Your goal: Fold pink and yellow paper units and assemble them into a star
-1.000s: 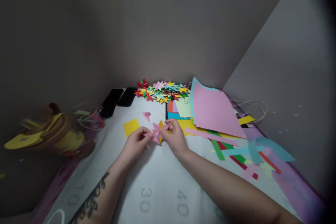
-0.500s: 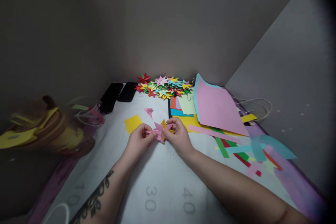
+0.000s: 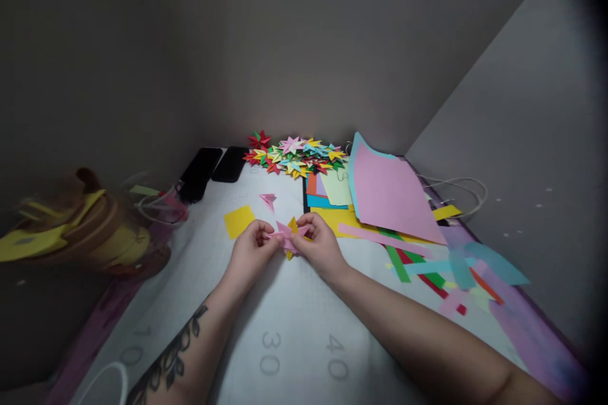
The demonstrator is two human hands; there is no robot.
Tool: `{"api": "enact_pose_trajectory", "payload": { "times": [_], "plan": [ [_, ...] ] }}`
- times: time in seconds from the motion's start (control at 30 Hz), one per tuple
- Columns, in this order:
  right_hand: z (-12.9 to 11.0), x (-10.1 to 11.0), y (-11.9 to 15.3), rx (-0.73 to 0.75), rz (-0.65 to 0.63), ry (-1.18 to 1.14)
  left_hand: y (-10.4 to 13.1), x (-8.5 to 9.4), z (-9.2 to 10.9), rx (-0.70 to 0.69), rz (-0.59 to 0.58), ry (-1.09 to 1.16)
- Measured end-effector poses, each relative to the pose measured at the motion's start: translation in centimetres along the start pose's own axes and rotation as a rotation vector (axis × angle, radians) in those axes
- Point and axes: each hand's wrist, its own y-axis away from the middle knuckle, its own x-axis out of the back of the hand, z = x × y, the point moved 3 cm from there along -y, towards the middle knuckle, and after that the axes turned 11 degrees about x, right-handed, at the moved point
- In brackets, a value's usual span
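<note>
Between my two hands is a pink and yellow folded paper star [image 3: 287, 239], held just above the white sheet. My left hand [image 3: 253, 245] pinches a pink point on its left side. On the right side, my right hand [image 3: 320, 247] grips the star with the thumb on its front; the fingers behind are partly hidden. A loose pink folded paper piece [image 3: 268, 200] lies just beyond the hands. Close to my left hand is a flat yellow paper square [image 3: 239, 221].
Finished multicoloured paper stars [image 3: 294, 155] are heaped by the wall. Two dark phones [image 3: 230, 164] lie left of them. Coloured sheets [image 3: 394, 183] stand at the right, with paper strips [image 3: 427, 272] scattered nearby. A brown pot [image 3: 102, 228] and cables are at the left.
Both hands stay on the star, which has turned slightly; the right thumb now covers more of its middle. The whole view has shifted a little.
</note>
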Motion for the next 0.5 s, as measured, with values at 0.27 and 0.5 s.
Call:
{"api": "enact_pose_trajectory", "payload": {
  "times": [0.27,0.5],
  "plan": [
    [0.39,-0.26,0.08,-0.047,-0.075,-0.017,0.07,0.3,-0.2,0.022,0.053,0.008],
    [0.35,-0.21,0.19,-0.015,0.012,-0.022,0.26,-0.08,0.06,0.017,0.016,0.017]
  ]
}}
